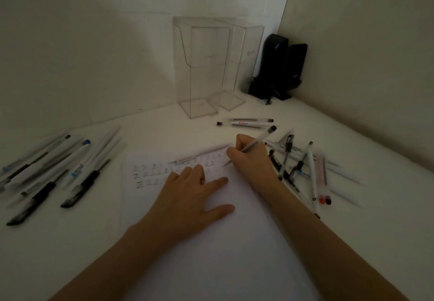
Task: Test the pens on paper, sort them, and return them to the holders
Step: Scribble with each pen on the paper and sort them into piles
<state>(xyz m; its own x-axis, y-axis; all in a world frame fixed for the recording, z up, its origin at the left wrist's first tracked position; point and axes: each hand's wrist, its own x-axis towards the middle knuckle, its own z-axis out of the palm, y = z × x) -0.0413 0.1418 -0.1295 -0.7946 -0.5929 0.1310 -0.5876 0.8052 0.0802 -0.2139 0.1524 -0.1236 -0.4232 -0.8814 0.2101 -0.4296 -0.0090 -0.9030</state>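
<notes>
White paper (211,242) carries grey marks; pens (47,171) are white, black and blue.

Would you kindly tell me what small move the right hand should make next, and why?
Probably bring the tip down and write a test mark: the right hand grips a pen poised at the paper beside the written marks, while the left hand rests flat on it.

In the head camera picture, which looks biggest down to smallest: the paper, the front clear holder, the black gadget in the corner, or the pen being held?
1. paper, helped by lying nearest the camera
2. front clear holder
3. black gadget, only somewhat smaller than the holder
4. held pen
</notes>
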